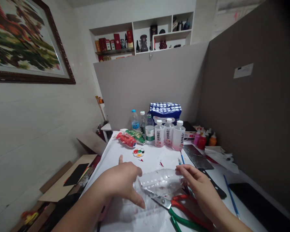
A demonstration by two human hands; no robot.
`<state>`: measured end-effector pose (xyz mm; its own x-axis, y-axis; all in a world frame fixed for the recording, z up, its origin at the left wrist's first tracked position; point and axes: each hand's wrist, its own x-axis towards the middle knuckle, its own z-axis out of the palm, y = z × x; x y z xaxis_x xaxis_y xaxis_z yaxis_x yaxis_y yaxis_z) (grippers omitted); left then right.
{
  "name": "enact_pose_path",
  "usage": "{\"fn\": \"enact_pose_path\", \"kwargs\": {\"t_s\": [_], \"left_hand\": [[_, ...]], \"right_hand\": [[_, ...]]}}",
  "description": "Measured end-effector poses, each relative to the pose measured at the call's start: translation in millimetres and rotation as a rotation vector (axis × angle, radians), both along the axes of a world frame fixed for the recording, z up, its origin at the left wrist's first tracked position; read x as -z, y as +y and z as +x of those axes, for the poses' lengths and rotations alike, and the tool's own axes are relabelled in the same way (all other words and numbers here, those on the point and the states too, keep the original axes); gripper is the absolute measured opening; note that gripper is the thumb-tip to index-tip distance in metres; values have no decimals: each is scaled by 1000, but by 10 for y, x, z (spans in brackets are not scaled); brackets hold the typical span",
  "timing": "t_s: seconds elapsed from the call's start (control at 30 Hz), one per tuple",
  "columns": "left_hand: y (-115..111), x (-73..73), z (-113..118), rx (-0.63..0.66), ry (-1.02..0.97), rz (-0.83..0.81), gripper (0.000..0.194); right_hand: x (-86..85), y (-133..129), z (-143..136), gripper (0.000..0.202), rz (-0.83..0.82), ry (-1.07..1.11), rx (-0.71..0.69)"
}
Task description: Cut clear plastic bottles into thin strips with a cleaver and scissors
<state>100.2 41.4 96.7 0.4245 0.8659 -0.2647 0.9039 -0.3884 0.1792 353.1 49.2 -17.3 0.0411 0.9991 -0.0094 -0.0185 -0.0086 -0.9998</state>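
Left hand (127, 180): thumb and fingers spread wide, positioned at the left end of the clear plastic bottle (161, 180).
Right hand (194, 180): thumb and forefinger closed on the right end of the same bottle; the contact is partly hidden, so the grip appears to be a pinch.
Clear plastic bottle: lying on its side between the hands, above the white-covered table (111, 158).
Scissors (165, 203): red and green handles, on the near side of the bottle, blades pointing left.
Palette (138, 152): beyond the bottle, bearing several paint colors.
Wrapped pieces: one red (126, 140), one green (137, 136), side by side behind the palette.
Pink-tinted bottles (168, 133): three, upright, white-capped, in front of the blue package (165, 111).
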Motion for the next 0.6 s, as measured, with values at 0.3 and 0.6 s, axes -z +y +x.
{"fn": "enact_pose_path", "kwargs": {"t_s": [0.3,0.6], "left_hand": [[-26,-73,-92,-54,-4,-6,81],[55,-112,-164,-107,-27,-101,86]], "right_hand": [[135,37,-29,45,-120,216,-72],[187,129,-10,45,-135,345,135]]}}
